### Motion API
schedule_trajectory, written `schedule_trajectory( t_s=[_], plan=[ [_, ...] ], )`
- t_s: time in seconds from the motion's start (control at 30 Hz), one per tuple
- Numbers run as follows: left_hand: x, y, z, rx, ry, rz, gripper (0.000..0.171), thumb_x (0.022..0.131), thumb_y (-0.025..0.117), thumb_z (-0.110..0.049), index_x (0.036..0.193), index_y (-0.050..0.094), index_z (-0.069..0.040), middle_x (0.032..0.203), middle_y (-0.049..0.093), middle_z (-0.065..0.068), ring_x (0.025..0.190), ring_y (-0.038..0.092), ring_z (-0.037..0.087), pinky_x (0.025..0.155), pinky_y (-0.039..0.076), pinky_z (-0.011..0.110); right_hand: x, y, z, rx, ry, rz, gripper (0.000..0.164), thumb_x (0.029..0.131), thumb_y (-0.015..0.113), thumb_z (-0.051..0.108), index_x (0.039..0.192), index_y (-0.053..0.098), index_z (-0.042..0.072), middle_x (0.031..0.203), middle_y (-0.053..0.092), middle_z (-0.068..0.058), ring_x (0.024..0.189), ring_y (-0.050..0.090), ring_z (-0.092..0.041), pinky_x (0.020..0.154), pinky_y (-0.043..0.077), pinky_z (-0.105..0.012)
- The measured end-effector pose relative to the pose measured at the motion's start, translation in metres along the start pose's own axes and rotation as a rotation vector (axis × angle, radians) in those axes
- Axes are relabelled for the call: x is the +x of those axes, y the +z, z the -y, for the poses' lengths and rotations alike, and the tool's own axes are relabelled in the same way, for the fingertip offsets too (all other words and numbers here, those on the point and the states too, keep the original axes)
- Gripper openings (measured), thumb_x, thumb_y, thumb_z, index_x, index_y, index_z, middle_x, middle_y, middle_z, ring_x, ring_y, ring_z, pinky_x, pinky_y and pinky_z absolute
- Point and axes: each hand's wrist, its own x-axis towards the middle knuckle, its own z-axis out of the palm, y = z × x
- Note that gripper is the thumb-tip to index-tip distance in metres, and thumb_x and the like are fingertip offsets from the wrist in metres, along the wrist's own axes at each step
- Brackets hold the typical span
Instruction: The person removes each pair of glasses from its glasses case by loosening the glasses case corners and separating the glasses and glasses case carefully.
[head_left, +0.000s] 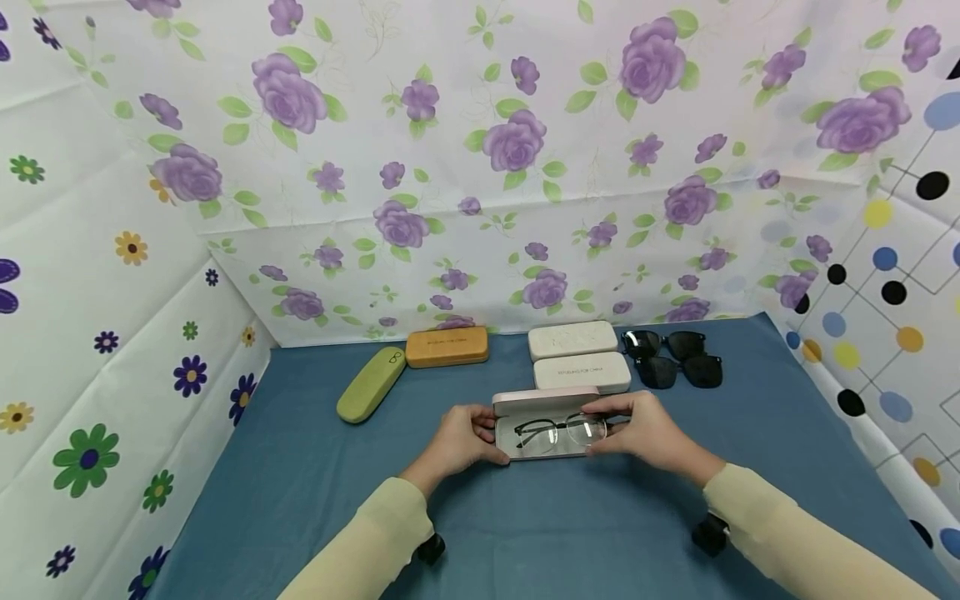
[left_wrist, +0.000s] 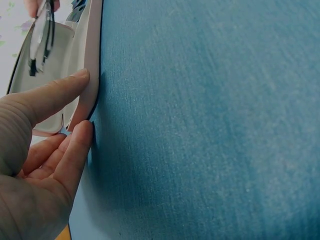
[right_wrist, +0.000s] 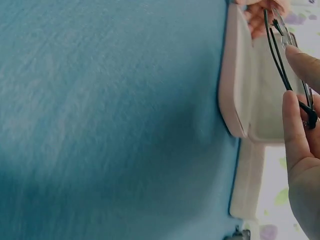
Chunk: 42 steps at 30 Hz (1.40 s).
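A pale pink glasses case (head_left: 545, 402) lies on the blue cloth with its lid up and light lining showing. My left hand (head_left: 459, 442) grips the case's left end; in the left wrist view the thumb is on the front wall (left_wrist: 92, 50) and the fingers are at the corner. Clear-lensed eyeglasses (head_left: 547, 435) with a dark frame are over the opened case. Their right side is pinched by my right hand (head_left: 656, 433). In the right wrist view the temples (right_wrist: 278, 57) are folded and the glasses are raised above the case.
Behind the case lie two white glasses cases (head_left: 582, 372), one behind the other. Two pairs of dark sunglasses (head_left: 701, 372) are to their right. An orange case (head_left: 447, 347) and a green case (head_left: 371, 385) sit at the back left. A flowered cloth (head_left: 465, 167) hangs behind.
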Motion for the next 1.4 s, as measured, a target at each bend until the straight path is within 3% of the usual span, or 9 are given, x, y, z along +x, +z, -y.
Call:
schedule_trajectory(
  t_s=[0.07, 0.37, 0.57, 0.8, 1.07, 1.4],
  plan=[
    [0.001, 0.000, 0.001, 0.003, -0.001, 0.001, 0.070, 0.054, 0.091, -0.018, 0.118, 0.062, -0.010, 0.106, 0.064, 0.005, 0.086, 0.064, 0.019, 0.071, 0.054, 0.029, -0.002, -0.006, 0.001, 0.011, 0.013, -0.011, 0.059, 0.058, 0.089, 0.020, 0.113, 0.068, 0.018, 0.118, 0.063, -0.010, 0.078, 0.068, -0.026, 0.064, 0.057, -0.033],
    [0.001, -0.001, 0.001, -0.009, -0.015, 0.013, 0.070, 0.055, 0.091, -0.019, 0.118, 0.062, -0.010, 0.107, 0.063, 0.004, 0.085, 0.063, 0.016, 0.073, 0.055, 0.029, -0.009, -0.046, 0.003, 0.042, -0.023, -0.111, 0.060, 0.059, 0.088, 0.022, 0.115, 0.068, 0.016, 0.117, 0.065, -0.012, 0.091, 0.068, -0.029, 0.068, 0.057, -0.034],
    [0.002, -0.001, 0.001, -0.013, -0.017, 0.016, 0.071, 0.053, 0.092, -0.019, 0.117, 0.062, -0.010, 0.106, 0.064, 0.004, 0.085, 0.063, 0.017, 0.073, 0.055, 0.029, -0.016, -0.077, 0.004, -0.086, -0.032, -0.217, 0.059, 0.063, 0.086, 0.030, 0.117, 0.067, 0.018, 0.117, 0.066, -0.010, 0.090, 0.067, -0.022, 0.067, 0.056, -0.031],
    [0.002, -0.001, 0.000, -0.015, -0.019, 0.019, 0.070, 0.054, 0.091, -0.018, 0.118, 0.062, -0.010, 0.106, 0.064, 0.004, 0.084, 0.063, 0.017, 0.072, 0.055, 0.029, -0.030, -0.114, -0.002, -0.170, 0.085, -0.341, 0.062, 0.061, 0.086, 0.040, 0.118, 0.067, 0.022, 0.114, 0.068, -0.007, 0.082, 0.067, -0.013, 0.064, 0.056, -0.031],
    [0.002, -0.002, 0.000, -0.017, -0.009, 0.018, 0.070, 0.054, 0.091, -0.018, 0.117, 0.062, -0.009, 0.106, 0.064, 0.004, 0.084, 0.063, 0.017, 0.071, 0.055, 0.029, -0.041, -0.149, -0.024, -0.212, 0.159, -0.343, 0.068, 0.061, 0.085, 0.043, 0.122, 0.064, 0.022, 0.117, 0.067, -0.004, 0.092, 0.067, -0.011, 0.069, 0.056, -0.027],
    [0.002, -0.002, 0.000, -0.015, -0.004, 0.022, 0.070, 0.055, 0.091, -0.017, 0.118, 0.061, -0.009, 0.107, 0.064, 0.005, 0.086, 0.064, 0.020, 0.071, 0.055, 0.028, -0.048, -0.170, -0.051, -0.328, 0.187, -0.270, 0.066, 0.066, 0.082, 0.043, 0.125, 0.062, 0.019, 0.126, 0.062, -0.011, 0.094, 0.063, -0.002, 0.067, 0.053, -0.026]
  ],
)
